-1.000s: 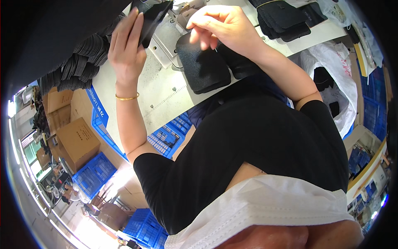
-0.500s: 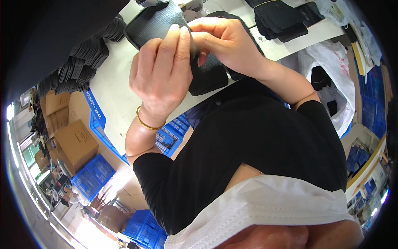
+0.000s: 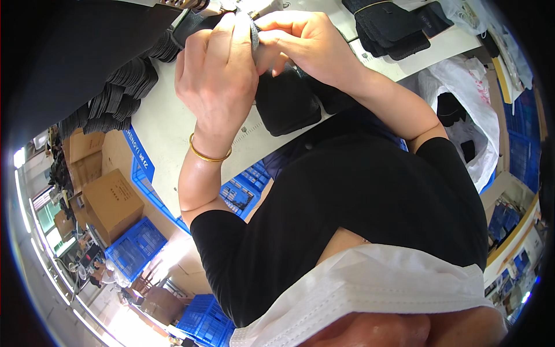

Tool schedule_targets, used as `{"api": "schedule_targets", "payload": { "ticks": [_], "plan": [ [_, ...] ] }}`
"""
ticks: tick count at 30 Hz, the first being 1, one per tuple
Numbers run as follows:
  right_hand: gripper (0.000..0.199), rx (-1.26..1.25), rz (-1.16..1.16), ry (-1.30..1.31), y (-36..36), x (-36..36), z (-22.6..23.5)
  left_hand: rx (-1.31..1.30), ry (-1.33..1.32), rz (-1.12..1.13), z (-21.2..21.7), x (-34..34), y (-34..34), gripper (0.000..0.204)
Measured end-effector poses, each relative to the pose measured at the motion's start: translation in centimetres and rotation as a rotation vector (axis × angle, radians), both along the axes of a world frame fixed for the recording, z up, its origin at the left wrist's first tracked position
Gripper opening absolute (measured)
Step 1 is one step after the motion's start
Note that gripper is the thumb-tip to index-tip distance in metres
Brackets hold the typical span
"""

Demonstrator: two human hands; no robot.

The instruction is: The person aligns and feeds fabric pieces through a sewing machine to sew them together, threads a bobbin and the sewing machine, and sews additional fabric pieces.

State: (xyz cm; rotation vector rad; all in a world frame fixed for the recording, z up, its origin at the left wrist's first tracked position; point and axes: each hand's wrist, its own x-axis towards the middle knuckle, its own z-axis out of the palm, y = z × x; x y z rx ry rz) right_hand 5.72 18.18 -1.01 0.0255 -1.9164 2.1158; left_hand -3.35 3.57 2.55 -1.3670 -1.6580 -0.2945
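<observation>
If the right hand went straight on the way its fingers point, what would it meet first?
The right hand would likely meet the edge of the dark piece first, with the left hand's fingers just beyond; exact depth is unclear.

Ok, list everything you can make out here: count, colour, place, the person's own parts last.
Flat tabletop: one, white, upper centre.
Textured fabric piece: one, dark, top centre.
Rounded flat pads: two stacks, black, tabletop's near edge.
Banded fabric bundle: one, black, upper right.
Layered pieces: several piles, black, tabletop's left.
Metal machine parts: uncountable, silver, top edge.
Cardboard boxes: several, brown, left.
Plastic crates: several, blue, left, right, under tabletop.
Plastic sack: one, white, right.
Round bracelet: one, gold, left wrist.
Pleated face mask: one, white, bottom.
Cloth top: one, black, lower centre.
Left hand and right hand: two, bare, at the textured piece.
</observation>
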Motion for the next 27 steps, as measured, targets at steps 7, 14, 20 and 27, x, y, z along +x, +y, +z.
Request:
{"api": "schedule_targets", "payload": {
  "ticks": [7,14,20,27],
  "plan": [
    [0.023,-0.027,0.009,0.054,0.0,0.0,-0.4,-0.008,-0.108,-0.032,0.0,0.4,-0.7,0.035],
    [0.05,1.057,-0.458,0.099,3.1,3.3,-3.6,0.815,-0.947,-0.26,-2.3,-1.5,-1.4,0.026],
    [0.068,1.13,-0.491,-0.056,4.1,4.5,-7.8,0.537,-1.816,-0.26,-0.9,-6.2,-1.8,0.022],
    [0.066,1.113,-0.564,-0.069,3.6,4.5,-8.0,-0.094,-0.912,0.304,-3.0,-14.9,-1.3,0.024]
  ]
}}
